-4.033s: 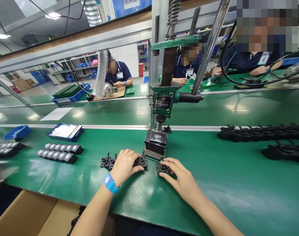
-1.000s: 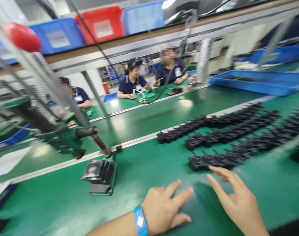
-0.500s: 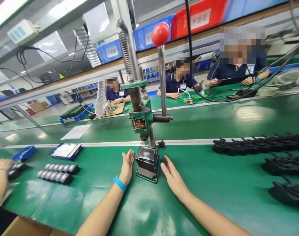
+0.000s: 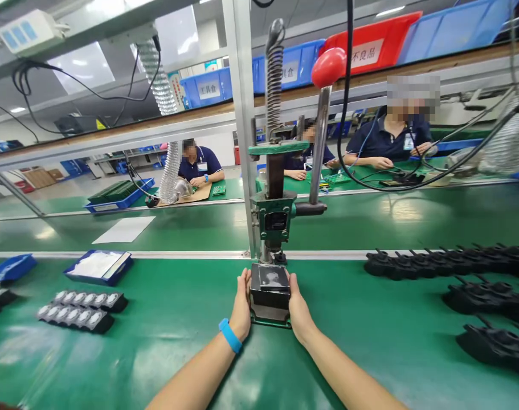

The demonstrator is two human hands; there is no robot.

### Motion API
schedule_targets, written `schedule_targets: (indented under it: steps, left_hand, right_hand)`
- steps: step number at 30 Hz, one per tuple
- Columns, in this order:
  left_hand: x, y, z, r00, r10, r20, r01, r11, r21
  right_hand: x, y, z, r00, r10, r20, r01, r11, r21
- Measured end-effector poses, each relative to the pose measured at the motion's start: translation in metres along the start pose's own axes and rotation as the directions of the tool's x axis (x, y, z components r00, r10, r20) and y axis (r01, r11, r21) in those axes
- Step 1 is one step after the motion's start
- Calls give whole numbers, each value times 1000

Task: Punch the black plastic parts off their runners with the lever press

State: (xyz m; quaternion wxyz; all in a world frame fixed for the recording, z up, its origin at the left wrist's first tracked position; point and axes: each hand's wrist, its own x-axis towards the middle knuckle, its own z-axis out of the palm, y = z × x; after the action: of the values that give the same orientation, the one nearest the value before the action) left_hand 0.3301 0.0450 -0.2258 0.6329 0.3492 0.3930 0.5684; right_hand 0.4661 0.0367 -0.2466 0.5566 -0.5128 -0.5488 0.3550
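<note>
Hands clamped on press fixture. My left hand (image 4: 241,304) and right hand (image 4: 299,307) are pressed flat vs. opposite sides of the black fixture block (image 4: 270,290), fingers extended, palms touching its walls; block sits on green bench (image 4: 178,347) directly under ram of the green hand press (image 4: 273,219), at bench centre, just in front of the metal rail.

Risk, as I judge it: fingertips lie near the ram's path; if the red-knobbed lever (image 4: 327,68) dropped w/ hands here, a pinch could follow. Uneven push from one palm could skew the block off ram axis; its top looks glossy, so slipping is possible.

Surroundings: rows of black moulded parts (image 4: 442,263) well apart to the right; strips of silver-capped parts (image 4: 77,310) and blue tray (image 4: 99,266) to the left. Vertical frame post (image 4: 242,131) stands just behind the press. Other people work at the far bench, beyond the belt; nothing lies between my hands and block.
</note>
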Motion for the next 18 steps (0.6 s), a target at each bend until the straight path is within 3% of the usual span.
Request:
schedule_targets:
  steps: [4, 7, 10, 15, 18]
  left_hand:
    - [0, -8, 4, 999, 15, -31, -15, 1000, -5]
    - [-1, -7, 3, 998, 43, -43, -42, 999, 22]
    - [-3, -4, 0, 996, 76, -50, -73, 996, 59]
    - [-8, -3, -1, 988, 143, -51, -136, 983, 124]
    - [-18, 1, -10, 977, 193, -89, -175, 969, 176]
  right_hand:
    - [4, -4, -5, 995, 95, -5, -95, 995, 35]
    - [4, -6, -4, 993, 101, -57, -98, 994, 54]
    - [3, -13, -3, 990, 38, -137, -30, 998, 59]
    - [2, -32, 6, 992, -53, -114, 56, 998, 19]
    - [0, -43, 5, 961, -141, -240, 131, 990, -55]
